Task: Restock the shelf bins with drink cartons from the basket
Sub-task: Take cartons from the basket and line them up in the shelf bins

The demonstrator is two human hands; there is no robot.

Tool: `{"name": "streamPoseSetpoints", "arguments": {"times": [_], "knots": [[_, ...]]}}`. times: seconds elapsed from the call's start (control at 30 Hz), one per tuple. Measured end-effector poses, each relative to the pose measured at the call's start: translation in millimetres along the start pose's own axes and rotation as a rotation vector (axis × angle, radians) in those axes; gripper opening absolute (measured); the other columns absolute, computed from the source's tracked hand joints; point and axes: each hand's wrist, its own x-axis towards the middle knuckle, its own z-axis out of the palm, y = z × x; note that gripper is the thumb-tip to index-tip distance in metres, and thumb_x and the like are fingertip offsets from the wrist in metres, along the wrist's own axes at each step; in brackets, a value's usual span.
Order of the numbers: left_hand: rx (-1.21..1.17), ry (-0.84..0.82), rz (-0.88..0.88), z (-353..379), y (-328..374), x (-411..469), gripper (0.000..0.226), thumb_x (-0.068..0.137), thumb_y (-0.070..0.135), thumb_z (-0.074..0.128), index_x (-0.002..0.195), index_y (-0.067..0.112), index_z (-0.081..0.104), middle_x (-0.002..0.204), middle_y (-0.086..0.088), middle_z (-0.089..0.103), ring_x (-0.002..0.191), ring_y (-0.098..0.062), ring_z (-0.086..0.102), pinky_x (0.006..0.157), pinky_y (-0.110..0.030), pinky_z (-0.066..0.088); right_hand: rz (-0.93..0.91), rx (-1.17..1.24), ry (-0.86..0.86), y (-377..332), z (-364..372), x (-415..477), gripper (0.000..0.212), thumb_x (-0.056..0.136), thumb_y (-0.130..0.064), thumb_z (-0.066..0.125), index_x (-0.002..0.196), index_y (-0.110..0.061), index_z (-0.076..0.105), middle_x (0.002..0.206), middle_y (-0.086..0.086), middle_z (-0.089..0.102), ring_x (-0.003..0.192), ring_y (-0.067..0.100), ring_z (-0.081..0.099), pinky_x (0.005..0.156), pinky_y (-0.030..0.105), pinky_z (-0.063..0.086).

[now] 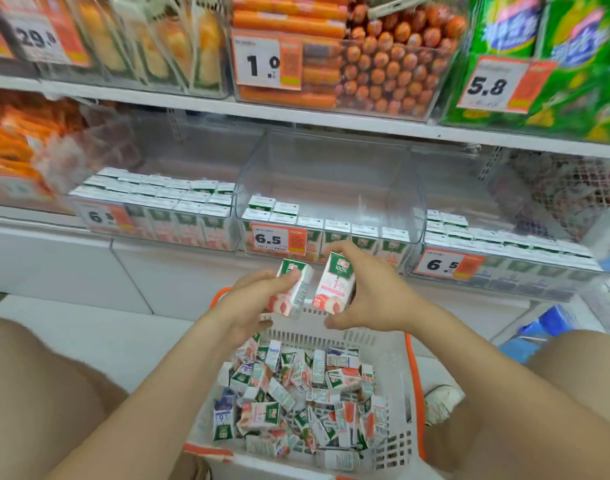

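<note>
My left hand [251, 299] grips a small peach drink carton [291, 289], tilted, just above the far rim of the basket. My right hand [369, 289] holds a second peach carton [334, 282] upright beside it. Both cartons hover in front of the middle clear shelf bin [331, 174], which holds one front row of cartons and a few behind at its left. The white basket [397, 358] with orange trim sits between my knees, holding several loose cartons [296, 400] in a heap.
A fuller clear bin [158, 209] stands to the left and another bin [504, 251] to the right, each with a 6.5 price tag. The shelf above carries sausages [383, 57] and green packs [546, 64]. A shoe [442, 400] lies right of the basket.
</note>
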Motion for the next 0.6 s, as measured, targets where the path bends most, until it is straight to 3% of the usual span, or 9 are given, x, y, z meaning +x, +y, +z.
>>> {"name": "streamPoseSetpoints", "arguments": {"times": [0.1, 0.2, 0.3, 0.43, 0.53, 0.6], "knots": [[0.075, -0.034, 0.102, -8.4, 28.4, -15.7, 0.033, 0.091, 0.038, 0.080, 0.122, 0.026, 0.074, 0.109, -0.004, 0.080, 0.094, -0.020, 0.073, 0.090, -0.038, 0.050, -0.044, 0.071, 0.030, -19.0, -3.7, 4.7, 0.104, 0.056, -0.040, 0.100, 0.140, -0.038, 0.039, 0.108, -0.017, 0.064, 0.086, 0.000, 0.063, 0.067, 0.017, 0.046], [0.109, 0.024, 0.178, -22.4, 52.8, -27.3, 0.040, 0.090, 0.028, 0.082, 0.126, 0.021, 0.069, 0.109, -0.006, 0.080, 0.095, -0.025, 0.078, 0.078, -0.035, 0.058, -0.046, 0.223, 0.033, -35.6, -2.9, 17.6, 0.102, 0.057, -0.037, 0.101, 0.139, -0.043, 0.041, 0.112, -0.013, 0.069, 0.092, 0.010, 0.072, 0.081, 0.040, 0.061], [0.195, 0.082, 0.278, -49.3, 79.9, -37.6, 0.034, 0.091, 0.029, 0.081, 0.122, 0.020, 0.070, 0.106, -0.007, 0.081, 0.095, -0.029, 0.078, 0.084, -0.038, 0.060, -0.040, 0.438, 0.080, -52.5, 1.9, 35.0, 0.082, 0.073, -0.021, 0.096, 0.134, -0.046, 0.046, 0.100, -0.004, 0.075, 0.087, 0.025, 0.075, 0.085, 0.054, 0.061], [0.322, 0.205, 0.372, -94.6, 118.5, -42.9, 0.028, 0.095, 0.037, 0.077, 0.117, 0.028, 0.064, 0.101, -0.005, 0.080, 0.086, -0.023, 0.078, 0.077, -0.032, 0.055, -0.024, 0.644, 0.191, -94.1, 5.9, 69.2, 0.043, 0.098, -0.010, 0.071, 0.124, -0.041, 0.056, 0.098, -0.005, 0.072, 0.091, 0.027, 0.077, 0.084, 0.056, 0.062], [0.421, 0.368, 0.454, -132.9, 136.3, -31.5, 0.028, 0.096, 0.041, 0.074, 0.117, 0.034, 0.057, 0.107, 0.000, 0.075, 0.093, -0.018, 0.075, 0.072, -0.034, 0.055, -0.059, 0.607, 0.242, -133.2, 6.1, 101.7, 0.040, 0.104, -0.012, 0.060, 0.131, -0.041, 0.052, 0.114, -0.012, 0.068, 0.093, 0.025, 0.075, 0.078, 0.054, 0.063], [0.440, 0.528, 0.520, -159.0, 142.1, -21.3, 0.028, 0.099, 0.039, 0.070, 0.119, 0.029, 0.052, 0.110, 0.005, 0.071, 0.094, -0.016, 0.071, 0.072, -0.038, 0.059, -0.127, 0.491, 0.276, -155.0, 9.0, 128.0, 0.050, 0.107, -0.015, 0.055, 0.148, -0.040, 0.040, 0.139, -0.008, 0.060, 0.099, 0.019, 0.071, 0.081, 0.041, 0.062]]}}
